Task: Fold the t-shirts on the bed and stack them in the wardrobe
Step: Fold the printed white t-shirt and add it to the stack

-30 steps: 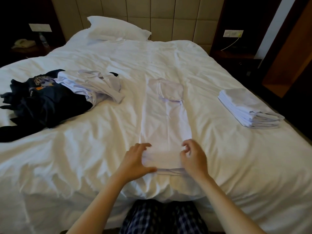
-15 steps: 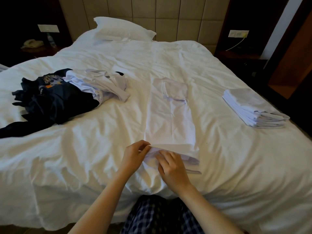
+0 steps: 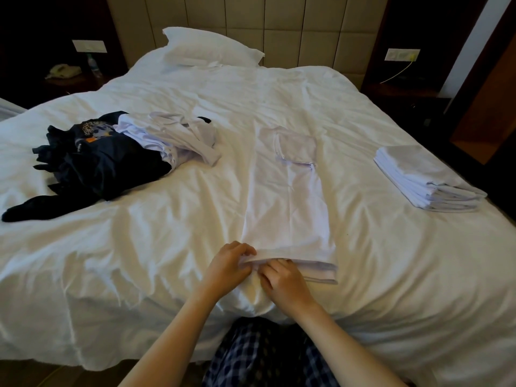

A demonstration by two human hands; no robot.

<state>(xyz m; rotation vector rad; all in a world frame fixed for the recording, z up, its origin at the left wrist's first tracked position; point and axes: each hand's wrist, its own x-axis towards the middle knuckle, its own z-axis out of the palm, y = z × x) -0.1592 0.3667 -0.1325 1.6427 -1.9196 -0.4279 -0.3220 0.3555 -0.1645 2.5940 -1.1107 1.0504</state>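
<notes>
A white t-shirt (image 3: pixel 290 196) lies on the bed (image 3: pixel 139 247) as a long narrow strip, sleeves folded in, collar end far from me. My left hand (image 3: pixel 227 268) pinches the near left corner of its hem. My right hand (image 3: pixel 282 283) grips the same hem just beside it, near the left corner. The hem's right part lies doubled on the sheet. At the right of the bed sits a stack of folded white t-shirts (image 3: pixel 424 180). On the left lies a heap of unfolded shirts, dark ones (image 3: pixel 95 163) under crumpled white ones (image 3: pixel 178 141).
A pillow (image 3: pixel 209 48) rests against the padded headboard. Dark nightstands flank the bed; the left one bears a phone (image 3: pixel 62 71) and a bottle. A wooden opening (image 3: pixel 485 107) shows at the far right. My checked trousers (image 3: pixel 265 356) press against the bed's near edge.
My right hand has slid left along the hem from its right corner to beside my left hand. The hem's near edge has been lifted and bunched.
</notes>
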